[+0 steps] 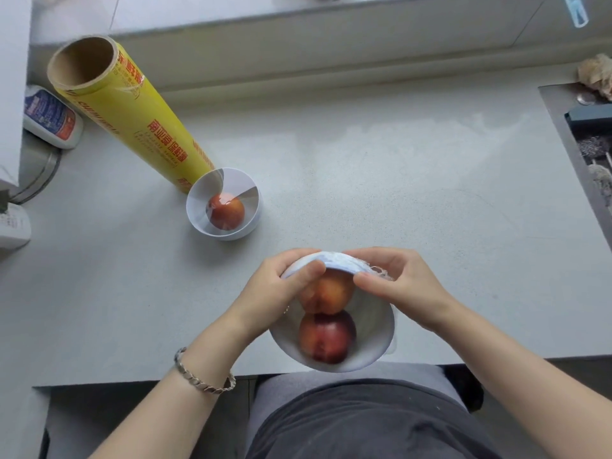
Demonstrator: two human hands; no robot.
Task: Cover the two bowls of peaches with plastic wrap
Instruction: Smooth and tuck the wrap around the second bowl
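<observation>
Near bowl (377, 326) tipped up, plastic wrap (341, 261) pinched over far rim by left hand (281, 286) and right hand (394, 283), probably for tucking under.

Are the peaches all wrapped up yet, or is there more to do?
Almost. The small bowl with one peach looks done: shiny film stretches across its top. Right now the left hand and right hand pinch plastic wrap against the far rim of the big bowl holding two peaches. Left to do, it seems: pressing the wrap down around the rest of that rim.
</observation>
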